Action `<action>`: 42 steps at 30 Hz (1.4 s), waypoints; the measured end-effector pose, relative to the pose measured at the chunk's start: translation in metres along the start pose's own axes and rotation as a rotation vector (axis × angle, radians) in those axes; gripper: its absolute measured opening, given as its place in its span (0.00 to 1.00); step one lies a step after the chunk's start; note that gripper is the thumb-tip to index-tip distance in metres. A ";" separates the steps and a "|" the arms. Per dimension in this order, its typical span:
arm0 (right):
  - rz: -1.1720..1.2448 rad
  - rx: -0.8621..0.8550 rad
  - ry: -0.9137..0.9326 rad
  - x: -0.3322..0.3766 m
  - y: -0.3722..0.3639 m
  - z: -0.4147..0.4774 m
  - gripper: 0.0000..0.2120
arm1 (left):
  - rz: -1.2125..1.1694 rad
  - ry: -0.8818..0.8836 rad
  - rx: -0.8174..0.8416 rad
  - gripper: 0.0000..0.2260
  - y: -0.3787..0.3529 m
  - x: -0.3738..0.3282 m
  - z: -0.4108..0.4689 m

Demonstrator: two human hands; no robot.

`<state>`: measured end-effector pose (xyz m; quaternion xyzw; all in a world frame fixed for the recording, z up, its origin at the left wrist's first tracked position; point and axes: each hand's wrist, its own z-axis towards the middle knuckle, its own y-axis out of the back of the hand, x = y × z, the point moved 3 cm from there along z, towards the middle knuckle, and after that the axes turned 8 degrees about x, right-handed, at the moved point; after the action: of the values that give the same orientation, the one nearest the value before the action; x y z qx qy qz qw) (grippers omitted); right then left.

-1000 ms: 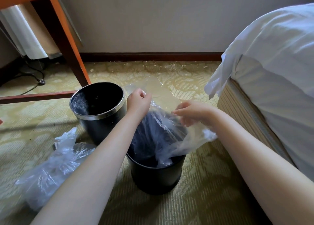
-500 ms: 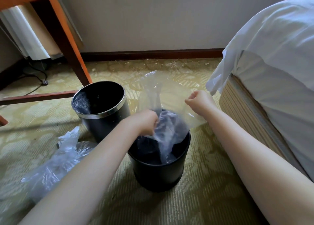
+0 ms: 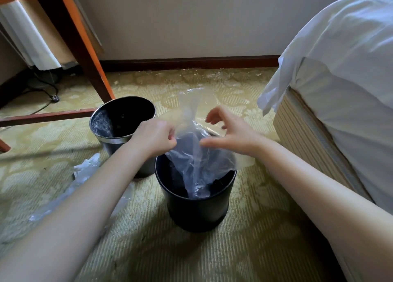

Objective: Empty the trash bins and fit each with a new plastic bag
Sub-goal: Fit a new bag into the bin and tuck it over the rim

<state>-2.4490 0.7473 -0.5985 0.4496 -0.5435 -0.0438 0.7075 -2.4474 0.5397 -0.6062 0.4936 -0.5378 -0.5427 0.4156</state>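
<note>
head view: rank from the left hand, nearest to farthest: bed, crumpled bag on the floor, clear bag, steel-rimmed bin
1. clear bag, pinched by the left hand
2. steel-rimmed bin, just to the hand's left
3. crumpled bag, on the carpet, lower left
4. bed, far right

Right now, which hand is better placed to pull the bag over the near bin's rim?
Left. The left hand pinches the bag above the bin; the right hand hovers open beside it, fingers spread.

1. We see a black bin (image 3: 196,205) holding a clear bag (image 3: 197,154).
2. The second black bin (image 3: 122,122) has a silver rim band.
3. The carpet (image 3: 244,249) shows a yellow-green pattern.
4. The bedsheet (image 3: 344,54), upper right, is white.
</note>
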 end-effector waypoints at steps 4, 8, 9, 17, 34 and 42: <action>-0.341 0.315 -0.191 -0.017 -0.024 -0.013 0.31 | 0.122 0.174 -0.090 0.09 0.007 0.003 -0.006; -0.544 0.239 -0.190 -0.029 -0.022 -0.013 0.14 | 0.309 0.103 0.172 0.09 0.006 0.001 -0.011; -0.511 0.207 -0.163 -0.028 -0.019 -0.012 0.11 | 0.245 -0.007 0.233 0.12 0.006 -0.006 -0.013; -0.518 0.247 -0.039 -0.026 -0.017 -0.016 0.07 | 0.015 -0.201 0.594 0.04 -0.039 -0.044 -0.027; -0.737 0.091 -0.030 -0.023 -0.016 -0.017 0.23 | 0.015 -0.166 0.066 0.08 -0.028 -0.019 -0.020; -0.857 -0.170 0.465 -0.018 -0.054 -0.052 0.03 | 0.011 -0.468 -0.142 0.06 -0.048 -0.030 -0.063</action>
<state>-2.3908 0.7555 -0.6488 0.5713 -0.1321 -0.2734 0.7625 -2.3770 0.5622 -0.6473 0.3211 -0.5824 -0.6765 0.3163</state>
